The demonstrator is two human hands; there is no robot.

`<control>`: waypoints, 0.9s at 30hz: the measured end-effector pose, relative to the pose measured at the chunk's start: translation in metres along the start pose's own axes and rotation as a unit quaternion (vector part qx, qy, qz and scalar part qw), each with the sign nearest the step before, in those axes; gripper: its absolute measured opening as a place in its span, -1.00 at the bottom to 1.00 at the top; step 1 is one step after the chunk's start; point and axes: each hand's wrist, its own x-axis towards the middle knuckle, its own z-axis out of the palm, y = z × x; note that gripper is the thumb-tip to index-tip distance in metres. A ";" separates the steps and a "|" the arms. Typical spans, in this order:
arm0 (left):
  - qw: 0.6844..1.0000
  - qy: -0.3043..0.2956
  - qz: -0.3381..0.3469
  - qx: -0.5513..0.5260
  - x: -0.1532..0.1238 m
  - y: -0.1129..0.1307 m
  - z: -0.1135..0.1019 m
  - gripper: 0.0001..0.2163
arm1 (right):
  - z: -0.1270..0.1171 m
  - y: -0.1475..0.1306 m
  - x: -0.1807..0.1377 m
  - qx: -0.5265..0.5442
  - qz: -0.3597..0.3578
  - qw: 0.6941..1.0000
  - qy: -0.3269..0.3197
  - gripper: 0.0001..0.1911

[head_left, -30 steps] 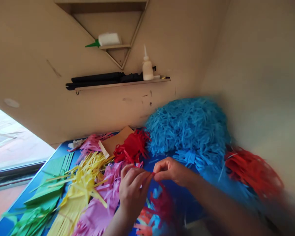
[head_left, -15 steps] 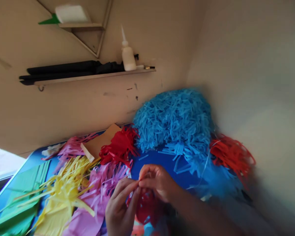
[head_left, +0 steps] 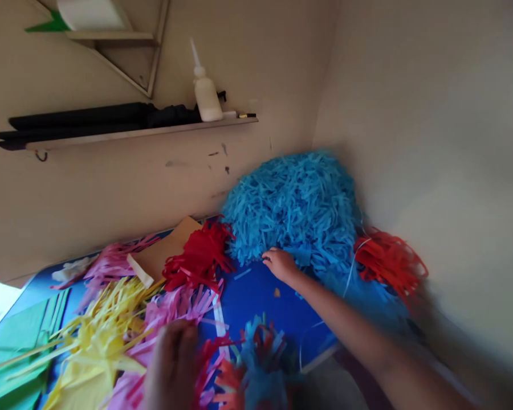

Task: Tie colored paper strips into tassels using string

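Note:
My right hand [head_left: 280,265] is stretched out over the blue table at the foot of the big blue fringed shape [head_left: 294,205]. Its fingers are curled together, and whatever they pinch is too small to make out. Close to me, my left hand [head_left: 174,361] is blurred, fingers together, with red fringed tissue paper [head_left: 211,356] at its side that it appears to hold. Just right of that lies a bunch of blue and coral fringed paper [head_left: 263,364]. A loose blue fringed bundle is partly hidden behind my right hand.
Yellow [head_left: 106,336], pink [head_left: 182,304] and red fringed paper [head_left: 200,256] lie on the left with green sheets [head_left: 21,341] and brown card [head_left: 166,250]. Orange-red fringe [head_left: 391,262] and white string [head_left: 350,270] are at right. A wall shelf [head_left: 145,134] holds a glue bottle [head_left: 207,98].
My hands have parted from the red tissue they pinched together. The right has reached forward to the blue fringe; the left has moved left and down, the red tissue beside it.

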 end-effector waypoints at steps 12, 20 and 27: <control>0.969 -0.179 -0.138 -0.103 -0.020 0.003 0.050 -0.66 | 0.001 -0.038 -0.066 0.112 -0.104 0.985 -0.075 -0.88; 0.983 -0.169 -0.069 -0.019 -0.024 0.017 0.061 -0.74 | 0.031 -0.059 -0.120 0.464 -0.022 0.885 -0.035 -0.85; 0.979 -0.173 0.087 0.072 -0.027 0.019 0.058 -0.86 | 0.026 -0.058 -0.126 0.380 -0.033 0.924 -0.002 -0.89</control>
